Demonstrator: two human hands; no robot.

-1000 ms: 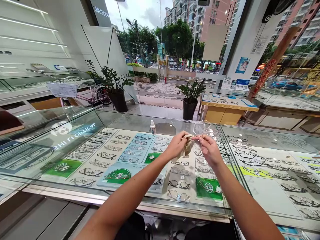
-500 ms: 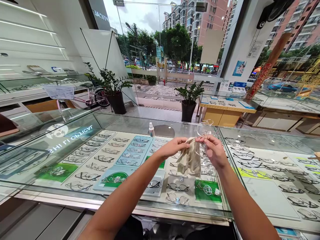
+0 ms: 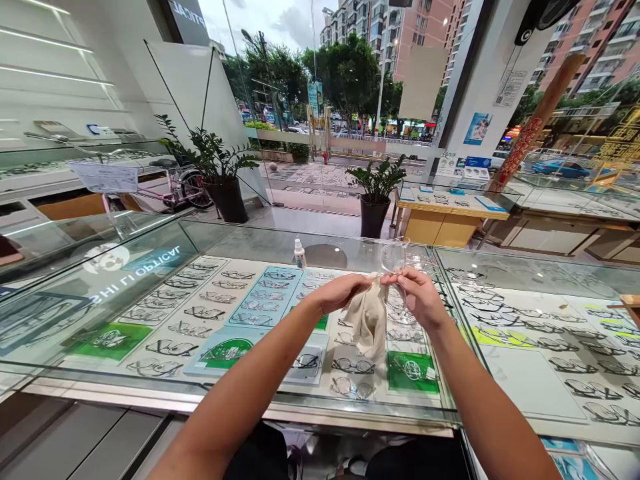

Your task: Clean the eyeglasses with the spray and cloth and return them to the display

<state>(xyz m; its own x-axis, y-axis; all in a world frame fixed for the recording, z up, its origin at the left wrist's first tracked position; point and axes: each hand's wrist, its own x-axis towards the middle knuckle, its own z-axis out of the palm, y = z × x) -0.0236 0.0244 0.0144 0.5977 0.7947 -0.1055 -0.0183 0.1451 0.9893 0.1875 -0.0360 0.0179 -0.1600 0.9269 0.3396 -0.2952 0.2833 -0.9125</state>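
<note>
Above the glass counter, my left hand (image 3: 349,289) is closed on a beige cloth (image 3: 369,325), which hangs down in folds. My right hand (image 3: 421,297) pinches a pair of thin-rimmed eyeglasses (image 3: 394,256); one round lens sticks up above the fingers. Both hands are close together, and the cloth meets the eyeglasses between the fingertips. Fingers and cloth hide the other part of the eyeglasses. A small white bottle (image 3: 299,254) stands upright on the counter, beyond my left hand.
Rows of spectacle frames (image 3: 353,365) lie inside the glass display counter (image 3: 240,403) under my arms. A second display case (image 3: 530,400) adjoins on the right. Past the counter stand potted plants (image 3: 376,193), a bicycle (image 3: 170,183) and a wooden display table (image 3: 450,220).
The cloth has swung and bunched together, now hanging in one fuller fold. Both hands and the eyeglasses appear slightly further left. The whole view has shifted a little.
</note>
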